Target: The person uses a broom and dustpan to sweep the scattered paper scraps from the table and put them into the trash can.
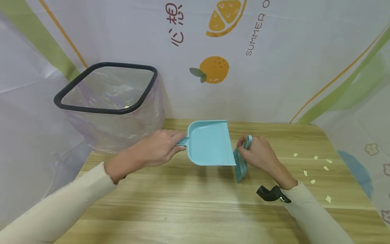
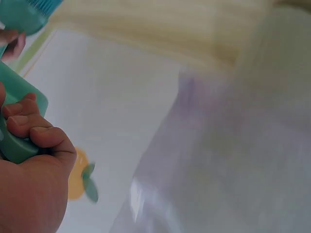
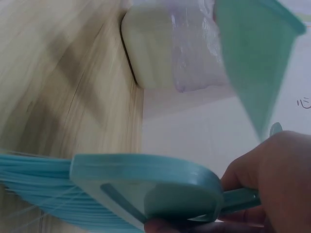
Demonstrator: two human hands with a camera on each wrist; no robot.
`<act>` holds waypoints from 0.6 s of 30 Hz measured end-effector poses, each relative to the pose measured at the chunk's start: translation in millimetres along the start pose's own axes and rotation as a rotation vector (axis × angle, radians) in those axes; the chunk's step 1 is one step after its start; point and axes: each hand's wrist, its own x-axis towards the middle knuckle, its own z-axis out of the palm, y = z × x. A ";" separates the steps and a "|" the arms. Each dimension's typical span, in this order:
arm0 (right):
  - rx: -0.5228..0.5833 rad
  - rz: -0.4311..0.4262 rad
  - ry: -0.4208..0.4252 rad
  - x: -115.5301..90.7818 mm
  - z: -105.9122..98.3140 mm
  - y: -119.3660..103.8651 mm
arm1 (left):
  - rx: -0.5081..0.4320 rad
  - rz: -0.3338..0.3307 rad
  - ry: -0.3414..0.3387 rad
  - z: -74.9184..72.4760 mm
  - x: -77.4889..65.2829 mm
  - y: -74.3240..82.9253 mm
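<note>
My left hand (image 1: 158,147) grips the short handle of a light blue dustpan (image 1: 210,142), which is held above the wooden table with its straight edge to the right. In the left wrist view the fingers (image 2: 41,138) curl round that handle. Just right of the pan's edge, my right hand (image 1: 260,154) holds a matching hand brush (image 1: 241,166), bristles pointing down and left. The right wrist view shows the brush's blue bristles (image 3: 53,189) close up, with the dustpan (image 3: 257,58) beyond. Nothing can be seen lying in the pan.
Several small pale yellow scraps (image 1: 328,199) lie scattered on the table's right side. At the back left stands a bin (image 1: 122,127) with a black rim and a translucent liner; one scrap (image 1: 126,107) shows inside. Printed white sheeting (image 1: 189,101) hangs behind the table.
</note>
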 end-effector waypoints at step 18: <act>-0.011 0.005 0.012 -3.9 -1.6 2.8 | -0.111 -0.156 -0.201 83.9 1.0 -10.4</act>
